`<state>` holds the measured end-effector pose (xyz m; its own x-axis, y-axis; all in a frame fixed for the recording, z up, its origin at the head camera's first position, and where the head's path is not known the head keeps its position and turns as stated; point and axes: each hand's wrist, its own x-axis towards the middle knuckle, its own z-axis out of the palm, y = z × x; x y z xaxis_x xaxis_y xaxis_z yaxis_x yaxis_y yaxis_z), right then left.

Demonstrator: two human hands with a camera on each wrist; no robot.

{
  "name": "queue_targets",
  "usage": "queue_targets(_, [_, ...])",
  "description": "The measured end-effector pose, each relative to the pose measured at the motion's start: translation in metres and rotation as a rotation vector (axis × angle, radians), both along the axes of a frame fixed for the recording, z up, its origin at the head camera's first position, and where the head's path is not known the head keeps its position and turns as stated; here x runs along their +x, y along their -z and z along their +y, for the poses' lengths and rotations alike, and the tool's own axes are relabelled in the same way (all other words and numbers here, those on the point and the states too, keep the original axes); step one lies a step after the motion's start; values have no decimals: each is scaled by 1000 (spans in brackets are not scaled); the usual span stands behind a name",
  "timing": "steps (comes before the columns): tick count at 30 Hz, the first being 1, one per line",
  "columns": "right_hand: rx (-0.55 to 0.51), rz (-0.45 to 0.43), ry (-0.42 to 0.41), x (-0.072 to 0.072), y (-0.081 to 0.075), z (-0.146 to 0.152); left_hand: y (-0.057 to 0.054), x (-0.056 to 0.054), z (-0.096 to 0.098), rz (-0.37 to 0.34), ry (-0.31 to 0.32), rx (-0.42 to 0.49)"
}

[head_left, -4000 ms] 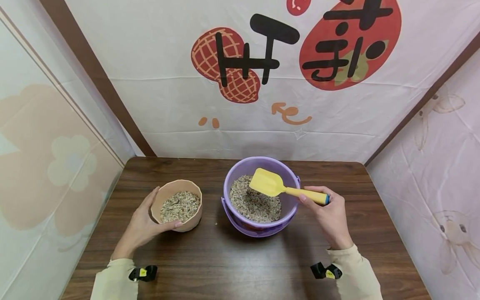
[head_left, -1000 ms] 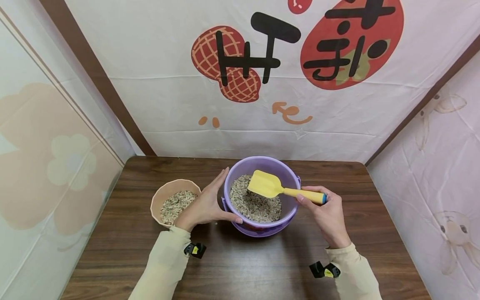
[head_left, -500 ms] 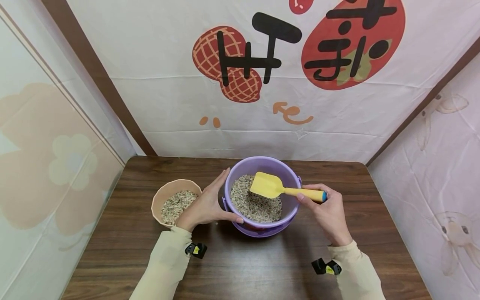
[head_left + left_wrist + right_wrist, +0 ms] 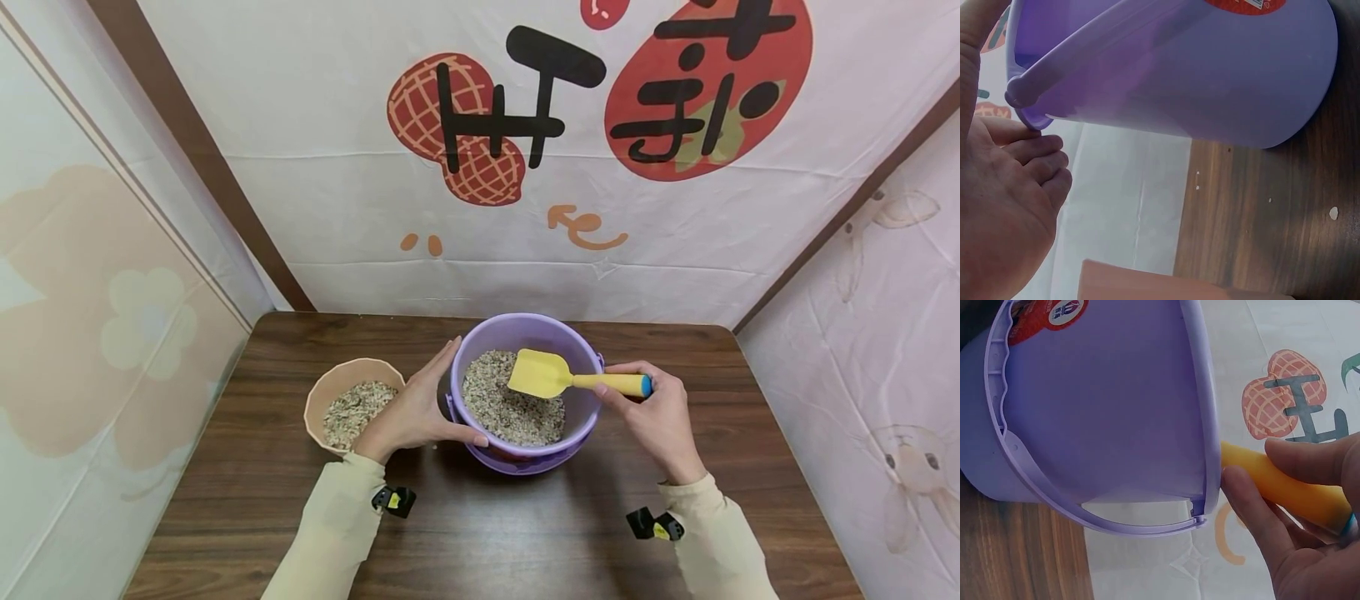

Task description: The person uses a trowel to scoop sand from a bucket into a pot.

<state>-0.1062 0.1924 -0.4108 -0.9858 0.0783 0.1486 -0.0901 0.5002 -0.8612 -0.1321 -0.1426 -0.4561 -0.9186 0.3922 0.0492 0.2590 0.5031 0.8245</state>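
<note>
A purple bucket (image 4: 576, 350) with grainy tan bits (image 4: 517, 421) inside stands at the middle of the table. My left hand (image 4: 411, 417) holds its left rim, thumb at the front and fingers farther back. In the left wrist view the fingertips (image 4: 1038, 147) lie at the rim, by the handle joint. My right hand (image 4: 660, 421) grips the handle of a yellow toy shovel (image 4: 542, 373) at the bucket's right side. The shovel's blade is over the grains inside the bucket. Left of the bucket, a peach bowl (image 4: 318, 404) of similar grains sits partly behind my left wrist.
The wooden table (image 4: 480, 533) meets a printed white cloth wall (image 4: 337, 208) at the back. Several stray grains (image 4: 1334, 213) lie on the wood between bowl and bucket. The bucket's handle (image 4: 1054, 494) hangs down along its front.
My left hand has left the peach bowl and moved right to the bucket's rim. The shovel has tilted a little and its blade has shifted slightly right and toward me.
</note>
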Motion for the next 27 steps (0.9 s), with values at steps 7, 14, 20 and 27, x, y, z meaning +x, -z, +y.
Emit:
queue_targets(7, [-72, 10, -30, 4, -2, 0, 0, 0, 0, 2, 3, 7])
queue_targets(14, [-150, 25, -48, 5, -1, -1, 1, 0, 0, -2, 0, 6])
queue_targets(20, [-185, 16, -76, 5, 3, -3, 1, 0, 0, 0, -3, 1])
queue_targets(27, [-112, 11, -101, 7, 2, -7, 1, 0, 0, 1, -7, 7])
